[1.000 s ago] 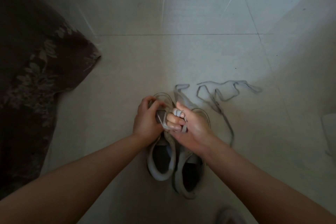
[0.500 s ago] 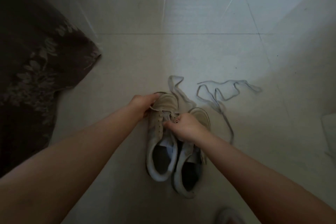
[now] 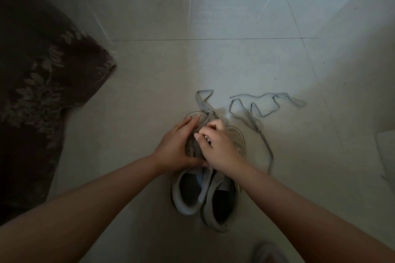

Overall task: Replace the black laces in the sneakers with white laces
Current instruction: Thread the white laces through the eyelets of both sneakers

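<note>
I see two sneakers on the floor point(image 3: 235, 60), side by side and touching, toes pointing away from me. The left sneaker point(image 3: 188, 196) is the one I am working on. The right sneaker point(image 3: 222, 209) waits beside it. They look light and a bit floppy, with soft sides, so I think a shoe like this slides on the smooth tiles if nothing holds it down.

My two hands are close together, touching over the front of the left sneaker. My left hand point(image 3: 177, 145) lies over the shoe with the fingers mostly straight, pressing it to keep it in place. My right hand point(image 3: 218, 145) has its fingers curled up and pinches something small by the lace holes — I think it is the lace, but it is too dark to be sure.

I count two laces. One pale lace point(image 3: 203, 102) comes out from under my hands and bends on the floor past the toe. The other loose lace point(image 3: 263, 113) lies in wiggles to the right, near the shoes. Both are thin, flat and very soft — they bend any way and can tangle. The best place to hold one is right at the stiff tip, so it goes through a hole. Both laces look grey in this dim light.
</note>
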